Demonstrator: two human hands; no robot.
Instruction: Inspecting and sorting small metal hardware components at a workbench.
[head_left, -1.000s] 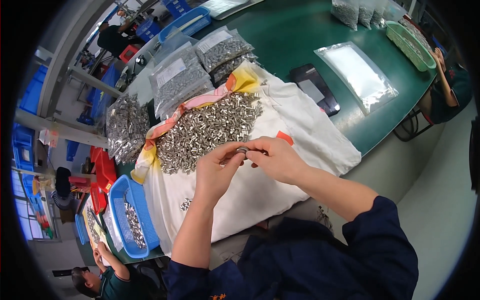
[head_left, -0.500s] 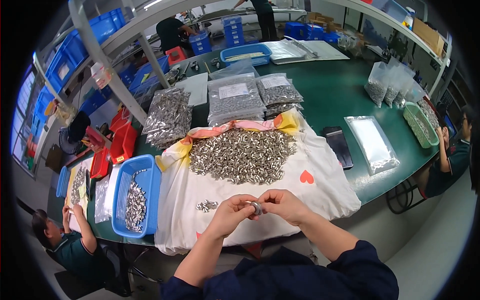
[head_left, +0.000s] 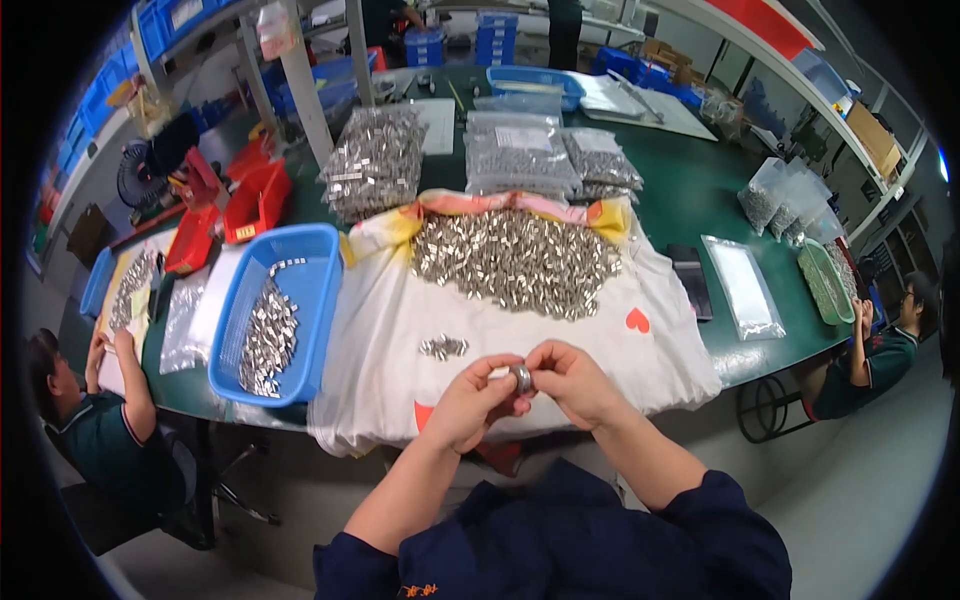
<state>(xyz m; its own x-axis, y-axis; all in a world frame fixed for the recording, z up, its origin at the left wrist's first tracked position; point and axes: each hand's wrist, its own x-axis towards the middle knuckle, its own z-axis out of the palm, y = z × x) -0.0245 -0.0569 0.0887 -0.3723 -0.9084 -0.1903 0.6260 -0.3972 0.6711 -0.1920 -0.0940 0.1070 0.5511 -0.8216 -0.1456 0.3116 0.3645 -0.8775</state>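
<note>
Just past the cloth's near edge, my left hand [head_left: 478, 402] grips a small round grey metal ring [head_left: 522, 378] between thumb and fingers. My right hand [head_left: 578, 388] is pinched closed against the ring's right side; whatever its fingertips hold is hidden or too small to name. Beyond both hands, a small cluster of shiny metal cylinders [head_left: 443, 347] lies on the white cloth [head_left: 375, 340]. Farther back spreads a large heap of the same short cylinders [head_left: 515, 265], bordered by the cloth's rolled yellow and pink edge.
Left of the cloth stands a blue basket [head_left: 322, 300] partly filled with cylinders. Behind the heap lie filled plastic bags [head_left: 375, 165]. A black flat object [head_left: 690, 280] and a silvery bag [head_left: 742, 285] are at right. Co-workers sit at left [head_left: 110, 430] and right [head_left: 875, 345].
The whole view has shifted, with the table's contents appearing higher. Both hands stay together at the ring, which now appears turned more edge-on.
</note>
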